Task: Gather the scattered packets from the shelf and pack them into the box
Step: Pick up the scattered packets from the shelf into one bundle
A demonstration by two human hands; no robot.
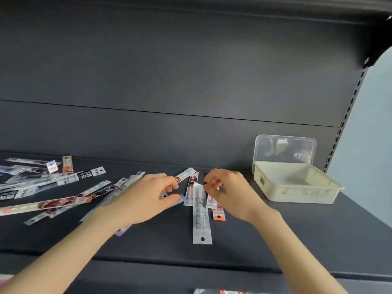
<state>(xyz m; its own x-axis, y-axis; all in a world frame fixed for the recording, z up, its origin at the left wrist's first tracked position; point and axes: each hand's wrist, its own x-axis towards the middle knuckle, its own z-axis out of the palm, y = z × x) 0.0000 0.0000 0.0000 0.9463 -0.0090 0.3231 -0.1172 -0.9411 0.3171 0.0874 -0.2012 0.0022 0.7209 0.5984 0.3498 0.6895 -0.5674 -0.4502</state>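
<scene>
Now, your left hand (148, 197) pinches thin packets (184, 175); right hand (228, 190) fingers curl on white packet (200, 215). More strips (63, 200) lie at 9 o'clock; box (297, 187) sits open at 3 o'clock. Likely light, slick, floppy: grip mid-length, bundle several.

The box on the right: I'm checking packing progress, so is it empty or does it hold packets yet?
Empty. The cream box shows only its bare floor, with its clear lid propped upright behind it.
</scene>
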